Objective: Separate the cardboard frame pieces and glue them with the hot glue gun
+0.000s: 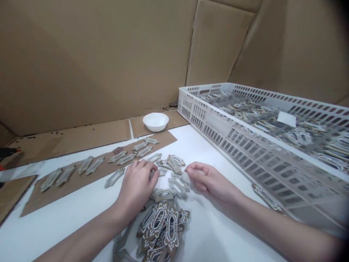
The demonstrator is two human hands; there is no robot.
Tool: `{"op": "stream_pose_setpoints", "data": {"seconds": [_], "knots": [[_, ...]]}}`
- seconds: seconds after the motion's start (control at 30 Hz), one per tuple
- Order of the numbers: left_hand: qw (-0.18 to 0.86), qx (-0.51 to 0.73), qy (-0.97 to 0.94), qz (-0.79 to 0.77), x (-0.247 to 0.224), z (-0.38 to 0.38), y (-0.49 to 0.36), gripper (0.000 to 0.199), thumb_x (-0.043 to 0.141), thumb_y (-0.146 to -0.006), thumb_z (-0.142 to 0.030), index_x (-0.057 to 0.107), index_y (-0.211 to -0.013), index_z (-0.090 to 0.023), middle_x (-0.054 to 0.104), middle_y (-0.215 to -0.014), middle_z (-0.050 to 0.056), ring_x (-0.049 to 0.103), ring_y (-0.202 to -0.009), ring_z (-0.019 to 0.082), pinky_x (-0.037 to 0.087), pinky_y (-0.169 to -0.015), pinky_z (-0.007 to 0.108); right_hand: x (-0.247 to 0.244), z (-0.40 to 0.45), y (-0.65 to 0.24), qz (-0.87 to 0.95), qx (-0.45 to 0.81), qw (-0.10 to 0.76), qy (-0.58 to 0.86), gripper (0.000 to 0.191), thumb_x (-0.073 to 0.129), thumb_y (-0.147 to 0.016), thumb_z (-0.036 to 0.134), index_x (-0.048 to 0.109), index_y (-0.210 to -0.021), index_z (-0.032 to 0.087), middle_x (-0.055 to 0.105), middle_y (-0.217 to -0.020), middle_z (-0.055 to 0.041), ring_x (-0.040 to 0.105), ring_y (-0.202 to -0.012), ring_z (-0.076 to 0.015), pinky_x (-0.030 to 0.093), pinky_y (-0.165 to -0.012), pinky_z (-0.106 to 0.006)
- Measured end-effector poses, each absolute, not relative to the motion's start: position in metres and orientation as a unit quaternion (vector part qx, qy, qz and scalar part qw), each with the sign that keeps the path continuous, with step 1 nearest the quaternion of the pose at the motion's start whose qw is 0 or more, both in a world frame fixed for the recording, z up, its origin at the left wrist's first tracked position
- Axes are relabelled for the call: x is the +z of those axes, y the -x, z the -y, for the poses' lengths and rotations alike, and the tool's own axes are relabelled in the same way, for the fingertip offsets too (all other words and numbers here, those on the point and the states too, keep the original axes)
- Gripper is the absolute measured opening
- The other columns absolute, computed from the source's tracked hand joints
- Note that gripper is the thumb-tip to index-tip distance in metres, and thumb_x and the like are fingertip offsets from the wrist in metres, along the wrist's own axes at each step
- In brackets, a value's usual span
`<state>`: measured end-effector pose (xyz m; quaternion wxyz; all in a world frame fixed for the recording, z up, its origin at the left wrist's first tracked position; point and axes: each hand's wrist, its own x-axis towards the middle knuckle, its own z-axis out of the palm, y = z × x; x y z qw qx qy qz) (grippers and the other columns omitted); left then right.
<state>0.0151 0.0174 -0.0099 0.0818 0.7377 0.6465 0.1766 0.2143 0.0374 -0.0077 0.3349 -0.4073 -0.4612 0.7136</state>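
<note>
My left hand (139, 183) lies over small grey frame-shaped plates at the middle of the table, fingers bent down and thumb apart. Its fingertips are partly hidden, and a grey plate shows beside the thumb. My right hand (208, 180) hovers just right of these plates, fingers curled in and thumb close to the index finger, with nothing visible in it. Between the hands lie grey plates (178, 185) and a few brown plates with white scroll patterns (176, 163). Nearer me is a heap of patterned plates (160, 227), partly on a clear plastic bag (122, 251).
A cardboard strip (103, 182) on the left bears several grey plates in pairs. Behind it stands a white bowl (156, 122). A large white plastic crate (218, 127) with many plates fills the right side. Cardboard walls (95, 65) enclose the back. One patterned plate (267, 198) lies beside the crate.
</note>
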Motion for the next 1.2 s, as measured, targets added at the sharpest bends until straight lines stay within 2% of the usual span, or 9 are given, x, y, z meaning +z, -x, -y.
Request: {"op": "stream_pose_setpoints", "data": {"seconds": [0.33, 0.5, 0.6, 0.7, 0.83, 0.93, 1.1, 1.2], "knots": [[0.063, 0.195, -0.74, -0.641, -0.01, -0.019, -0.015, 0.02, 0.036, -0.081, -0.024, 0.056, -0.081, -0.019, 0.058, -0.085, 0.003, 0.046, -0.084, 0.021, 0.034, -0.075, 0.035, -0.014, -0.042, -0.216, 0.411, 0.745, 0.325, 0.412, 0.02, 0.058, -0.072, 0.032, 0.052, -0.074, 0.013, 0.046, -0.056, 0.0049, 0.024, -0.036, -0.0001, 0.01, -0.039, -0.021], [0.106, 0.186, -0.758, -0.616, 0.005, -0.015, -0.019, 0.023, 0.035, -0.083, -0.028, 0.054, -0.074, -0.019, 0.058, -0.074, 0.001, 0.049, -0.072, 0.016, 0.035, -0.067, 0.029, -0.012, -0.04, -0.215, 0.436, 0.728, 0.321, 0.421, 0.019, 0.056, -0.072, 0.03, 0.048, -0.066, 0.014, 0.043, -0.05, 0.0061, 0.024, -0.035, -0.0003, 0.013, -0.039, -0.02], [0.149, 0.126, -0.765, -0.614, 0.017, -0.01, -0.019, 0.024, 0.036, -0.082, -0.034, 0.054, -0.072, -0.02, 0.058, -0.071, 0.0, 0.05, -0.069, 0.016, 0.034, -0.062, 0.027, -0.006, -0.042, -0.218, 0.487, 0.666, 0.327, 0.46, 0.016, 0.054, -0.073, 0.029, 0.049, -0.07, 0.014, 0.043, -0.051, 0.0063, 0.026, -0.036, -0.0016, 0.017, -0.039, -0.02], [0.176, 0.076, -0.771, -0.607, 0.025, -0.003, -0.018, 0.021, 0.04, -0.079, -0.037, 0.055, -0.075, -0.022, 0.059, -0.078, 0.0, 0.051, -0.075, 0.018, 0.034, -0.063, 0.028, -0.001, -0.049, -0.224, 0.601, 0.518, 0.333, 0.511, 0.013, 0.051, -0.073, 0.027, 0.054, -0.077, 0.015, 0.047, -0.056, 0.0038, 0.037, -0.041, -0.0052, 0.027, -0.043, -0.021], [0.191, 0.042, -0.789, -0.582, 0.026, 0.003, -0.017, 0.017, 0.045, -0.076, -0.036, 0.055, -0.081, -0.023, 0.058, -0.084, 0.0, 0.051, -0.082, 0.019, 0.035, -0.069, 0.029, -0.003, -0.056, -0.23, 0.736, 0.36, 0.251, 0.515, 0.015, 0.049, -0.071, 0.021, 0.061, -0.078, 0.016, 0.053, -0.061, 0.0001, 0.048, -0.056, -0.0115, 0.037, -0.058, -0.025], [0.193, 0.026, -0.801, -0.567, 0.023, 0.004, -0.017, 0.015, 0.045, -0.076, -0.032, 0.056, -0.078, -0.022, 0.057, -0.081, 0.001, 0.05, -0.079, 0.018, 0.035, -0.069, 0.028, -0.01, -0.054, -0.229, 0.765, 0.335, 0.189, 0.516, 0.019, 0.048, -0.071, 0.021, 0.062, -0.084, 0.018, 0.053, -0.059, 0.0006, 0.048, -0.056, -0.0122, 0.037, -0.056, -0.025], [0.194, 0.021, -0.804, -0.562, 0.021, 0.003, -0.02, 0.014, 0.044, -0.076, -0.029, 0.054, -0.075, -0.02, 0.056, -0.08, 0.001, 0.05, -0.076, 0.017, 0.035, -0.067, 0.027, -0.016, -0.053, -0.227, 0.784, 0.32, 0.181, 0.5, 0.027, 0.051, -0.071, 0.023, 0.059, -0.097, 0.022, 0.057, -0.064, 0.0002, 0.05, -0.058, -0.0128, 0.037, -0.057, -0.024], [0.192, 0.023, -0.804, -0.562, 0.021, 0.003, -0.021, 0.014, 0.043, -0.077, -0.03, 0.053, -0.075, -0.02, 0.055, -0.08, 0.001, 0.05, -0.075, 0.017, 0.035, -0.066, 0.027, -0.017, -0.052, -0.227, 0.802, 0.308, 0.171, 0.482, 0.026, 0.05, -0.073, 0.024, 0.062, -0.096, 0.023, 0.062, -0.073, -0.0023, 0.053, -0.065, -0.0137, 0.038, -0.062, -0.025]]}}
